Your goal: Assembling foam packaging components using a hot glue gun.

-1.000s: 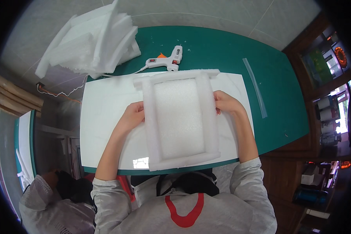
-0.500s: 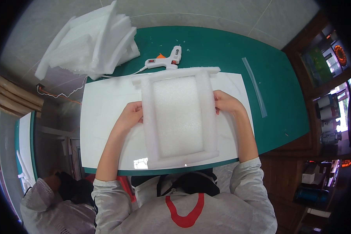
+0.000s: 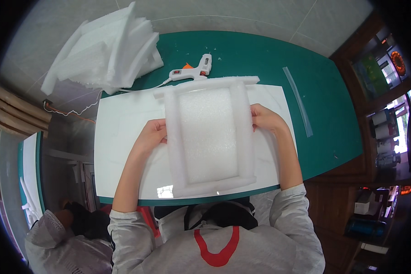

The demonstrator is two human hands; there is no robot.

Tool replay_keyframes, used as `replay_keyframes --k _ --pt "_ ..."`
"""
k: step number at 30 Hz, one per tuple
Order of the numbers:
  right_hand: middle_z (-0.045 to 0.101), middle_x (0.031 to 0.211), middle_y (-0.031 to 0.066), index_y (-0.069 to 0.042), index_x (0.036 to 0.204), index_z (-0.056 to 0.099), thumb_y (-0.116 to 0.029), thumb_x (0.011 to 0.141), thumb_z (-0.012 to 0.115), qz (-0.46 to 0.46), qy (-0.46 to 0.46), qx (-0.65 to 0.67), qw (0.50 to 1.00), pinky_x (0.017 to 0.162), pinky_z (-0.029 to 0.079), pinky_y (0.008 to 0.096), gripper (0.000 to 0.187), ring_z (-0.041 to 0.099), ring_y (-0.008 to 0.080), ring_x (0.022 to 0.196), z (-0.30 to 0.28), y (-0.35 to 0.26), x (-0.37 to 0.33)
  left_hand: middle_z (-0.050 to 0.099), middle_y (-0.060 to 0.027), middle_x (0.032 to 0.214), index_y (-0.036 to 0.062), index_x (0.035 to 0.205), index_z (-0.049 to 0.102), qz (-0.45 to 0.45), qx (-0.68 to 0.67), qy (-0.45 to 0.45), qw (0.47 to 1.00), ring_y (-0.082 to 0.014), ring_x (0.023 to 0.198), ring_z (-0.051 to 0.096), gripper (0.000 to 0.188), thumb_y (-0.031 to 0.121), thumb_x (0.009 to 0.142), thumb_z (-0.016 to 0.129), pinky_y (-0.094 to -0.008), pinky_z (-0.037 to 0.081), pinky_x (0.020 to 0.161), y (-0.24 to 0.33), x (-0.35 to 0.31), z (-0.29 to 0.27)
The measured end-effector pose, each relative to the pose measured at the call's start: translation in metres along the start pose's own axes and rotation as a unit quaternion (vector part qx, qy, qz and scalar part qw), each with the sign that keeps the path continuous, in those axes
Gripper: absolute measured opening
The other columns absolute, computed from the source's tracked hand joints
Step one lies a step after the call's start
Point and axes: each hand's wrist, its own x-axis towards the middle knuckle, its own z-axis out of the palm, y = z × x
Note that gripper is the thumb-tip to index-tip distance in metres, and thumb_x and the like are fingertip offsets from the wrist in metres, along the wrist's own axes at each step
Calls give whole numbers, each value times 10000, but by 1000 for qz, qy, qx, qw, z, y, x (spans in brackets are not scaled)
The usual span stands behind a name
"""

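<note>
While the foam stack (image 3: 102, 52) stands at back left, the left hand (image 3: 155, 131) grips the foam tray (image 3: 175, 141) at the outer side of its left rail, fingertips tucked out of sight. Tray is in front of the torso, over the white board (image 3: 123, 132), near rail close to the front edge of the green tabletop (image 3: 324, 132); can't tell whether it touches the board or is held just above. Far rail pokes out past both side rails. Right hand (image 3: 265, 118) grips the right rail's outer side about level with the left, fingertips partly hidden too. For a good hold, judging from here: equal, light pressure both sides, since foam like this likely dents; keep the rails parallel, don't squeeze them inward, take the weight from beneath, watch the corner joints for gaps. Markings, left to right: none visible on the stack or tray; glue gun (image 3: 192, 72) behind the tray has a dark label panel by its red switch, print too small to read; shirt (image 3: 169, 251) shows a red curved mark, no legible lettering; clear strip (image 3: 298, 101) looks plain; containers (image 3: 385, 146) on the right-hand shelves are too blurred for any label.
</note>
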Motion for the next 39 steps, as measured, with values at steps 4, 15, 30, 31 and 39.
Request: replay_keyframes --k 4,15,30,31,39 --pt "559 681 60 28 812 580 55 675 468 -8 -3 3 1000 517 425 222 179 509 111 592 -2 1 0 587 7 718 3 876 608 4 -3 7 1000 -36 593 495 138 62 775 536 -175 393 547 2 -2 2" --pt "574 649 45 16 807 592 30 739 477 -63 2 -35 997 500 444 211 134 519 89 539 -4 18 10 601 -6 768 18 956 593 18 9 -2 1000 -55 644 532 210 147 809 517 -189 422 575 -5 2 1" --pt "586 802 62 42 862 588 64 639 502 -51 23 -18 998 684 435 255 240 532 109 750 -3 13 8 606 7 808 37 1011 582 52 12 -6 999 -56 679 531 261 209 837 489 -190 415 614 -10 6 -1" --pt "586 802 62 42 862 588 64 639 502 -51 24 -17 998 684 435 255 240 532 109 750 -3 14 9 606 6 810 34 1011 582 51 10 -3 999 -57 674 530 262 206 838 487 -188 414 613 -10 6 -1" --pt "589 785 58 49 858 588 54 662 508 -46 23 -21 998 653 442 246 211 540 106 718 -2 9 7 602 4 796 20 1005 580 91 10 5 996 -48 651 515 266 206 835 496 -181 405 590 -17 10 -3"
